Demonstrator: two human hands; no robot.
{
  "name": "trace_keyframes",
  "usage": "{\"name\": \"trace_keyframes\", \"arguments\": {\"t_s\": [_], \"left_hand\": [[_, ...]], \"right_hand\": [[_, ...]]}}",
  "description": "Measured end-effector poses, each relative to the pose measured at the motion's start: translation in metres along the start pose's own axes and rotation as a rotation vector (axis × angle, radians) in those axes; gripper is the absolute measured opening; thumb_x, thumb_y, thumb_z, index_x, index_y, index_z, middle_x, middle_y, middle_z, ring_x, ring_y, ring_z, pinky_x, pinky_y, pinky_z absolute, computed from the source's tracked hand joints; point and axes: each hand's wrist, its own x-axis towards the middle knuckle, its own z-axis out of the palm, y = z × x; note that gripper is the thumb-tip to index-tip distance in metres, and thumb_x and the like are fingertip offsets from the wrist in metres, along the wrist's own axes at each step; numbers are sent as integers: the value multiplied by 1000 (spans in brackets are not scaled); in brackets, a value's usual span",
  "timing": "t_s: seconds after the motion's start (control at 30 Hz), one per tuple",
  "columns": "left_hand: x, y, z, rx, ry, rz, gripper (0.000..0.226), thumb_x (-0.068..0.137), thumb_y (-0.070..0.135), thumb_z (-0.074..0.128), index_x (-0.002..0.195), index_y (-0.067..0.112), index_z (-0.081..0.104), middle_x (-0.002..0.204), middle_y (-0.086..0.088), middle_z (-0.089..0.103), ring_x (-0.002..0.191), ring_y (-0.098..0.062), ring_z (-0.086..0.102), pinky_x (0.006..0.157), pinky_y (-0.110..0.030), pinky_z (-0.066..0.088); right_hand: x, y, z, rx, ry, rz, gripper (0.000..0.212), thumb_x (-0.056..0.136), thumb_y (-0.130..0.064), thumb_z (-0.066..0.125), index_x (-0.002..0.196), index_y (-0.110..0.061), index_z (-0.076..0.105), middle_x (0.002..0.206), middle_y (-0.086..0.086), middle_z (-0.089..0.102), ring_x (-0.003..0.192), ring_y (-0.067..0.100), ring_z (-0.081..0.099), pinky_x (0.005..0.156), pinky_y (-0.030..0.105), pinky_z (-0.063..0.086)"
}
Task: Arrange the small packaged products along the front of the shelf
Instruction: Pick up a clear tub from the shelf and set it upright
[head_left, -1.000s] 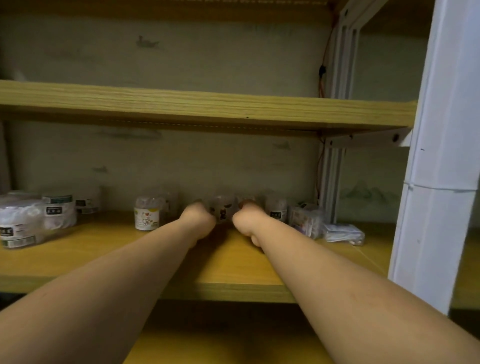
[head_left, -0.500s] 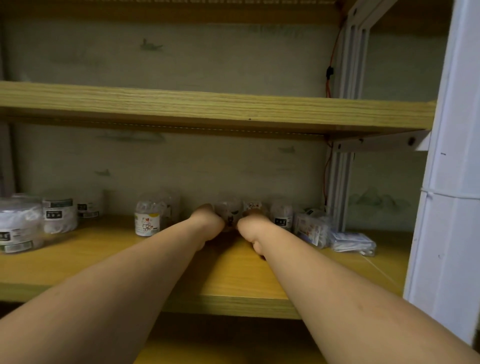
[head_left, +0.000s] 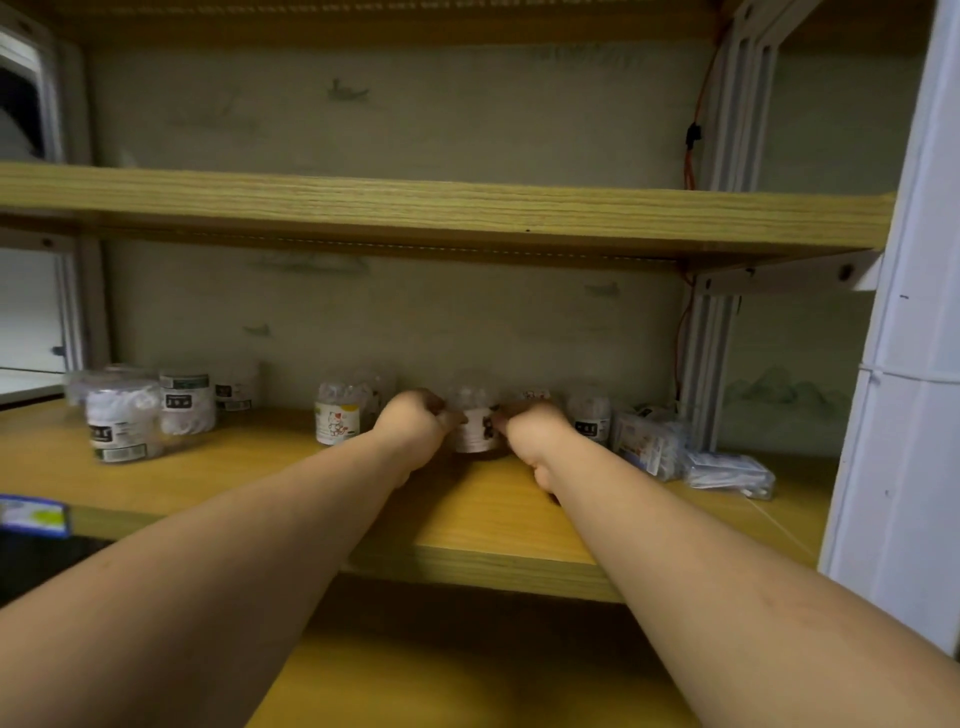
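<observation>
1. Clear plastic, with a white label bearing a small dark figure: this small jar (head_left: 474, 422) stands upright on the wooden shelf (head_left: 483, 525), well back from its front edge, and it serves as the landmark below.
2. The left hand (head_left: 413, 422) is curled against the jar's left side, fingers closed onto it.
3. The right hand (head_left: 535, 428) is curled against the jar's right side in the same way, so the jar is clamped between both hands; both bare forearms reach in from the front.
4. Just left of the jar, beyond the left hand, stands a cartoon-label jar (head_left: 337, 415), with another clear jar blurred behind it.
5. Just right of the jar, past the right hand, stands a dark-label jar (head_left: 589, 415); a further jar behind the right hand is mostly hidden.
6. Farther right lie a crinkled clear packet (head_left: 649, 441) and a flat clear packet (head_left: 730, 470), near the white upright post (head_left: 706, 364).
7. Far left of the jar is a cluster of cotton-swab tubs (head_left: 150, 410), the nearest one well forward of the others.
8. Above the jar runs the upper wooden shelf (head_left: 441, 213).
</observation>
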Motion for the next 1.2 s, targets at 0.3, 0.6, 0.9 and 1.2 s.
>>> {"name": "trace_keyframes", "arguments": {"t_s": [0.3, 0.6, 0.9, 1.2], "left_hand": [[-20, -4, -75, -161, 50, 30, 36, 90, 19, 71, 121, 2, 64, 99, -11, 72, 91, -29, 71, 86, -42, 60], [-12, -51, -163, -200, -60, 39, 36, 89, 16, 72, 121, 3, 63, 108, -13, 70, 92, -23, 70, 79, -33, 61], [-4, -90, -196, -210, -216, 84, 39, 91, 15, 68, 128, 6, 58, 112, -10, 68, 97, -21, 69, 76, -27, 58], [-5, -89, -175, -184, -304, 174, 41, 88, 22, 72, 126, 10, 62, 111, -7, 70, 93, -22, 71, 85, -42, 60]], "right_hand": [[-12, -29, 49, 163, -71, -163, 31, 87, -26, 70, 116, -15, 69, 113, 5, 70, 107, 27, 65, 100, 46, 51], [-40, -63, 125, 160, -80, -215, 33, 94, -12, 64, 125, -3, 64, 120, 12, 69, 112, 26, 65, 103, 43, 49], [-64, -76, 168, 25, 61, -137, 39, 96, -12, 61, 134, -5, 57, 124, 12, 65, 112, 25, 63, 100, 41, 52], [-75, -58, 156, 10, 185, -52, 28, 95, -15, 61, 121, -8, 66, 106, 7, 71, 101, 21, 68, 94, 41, 56]]}}
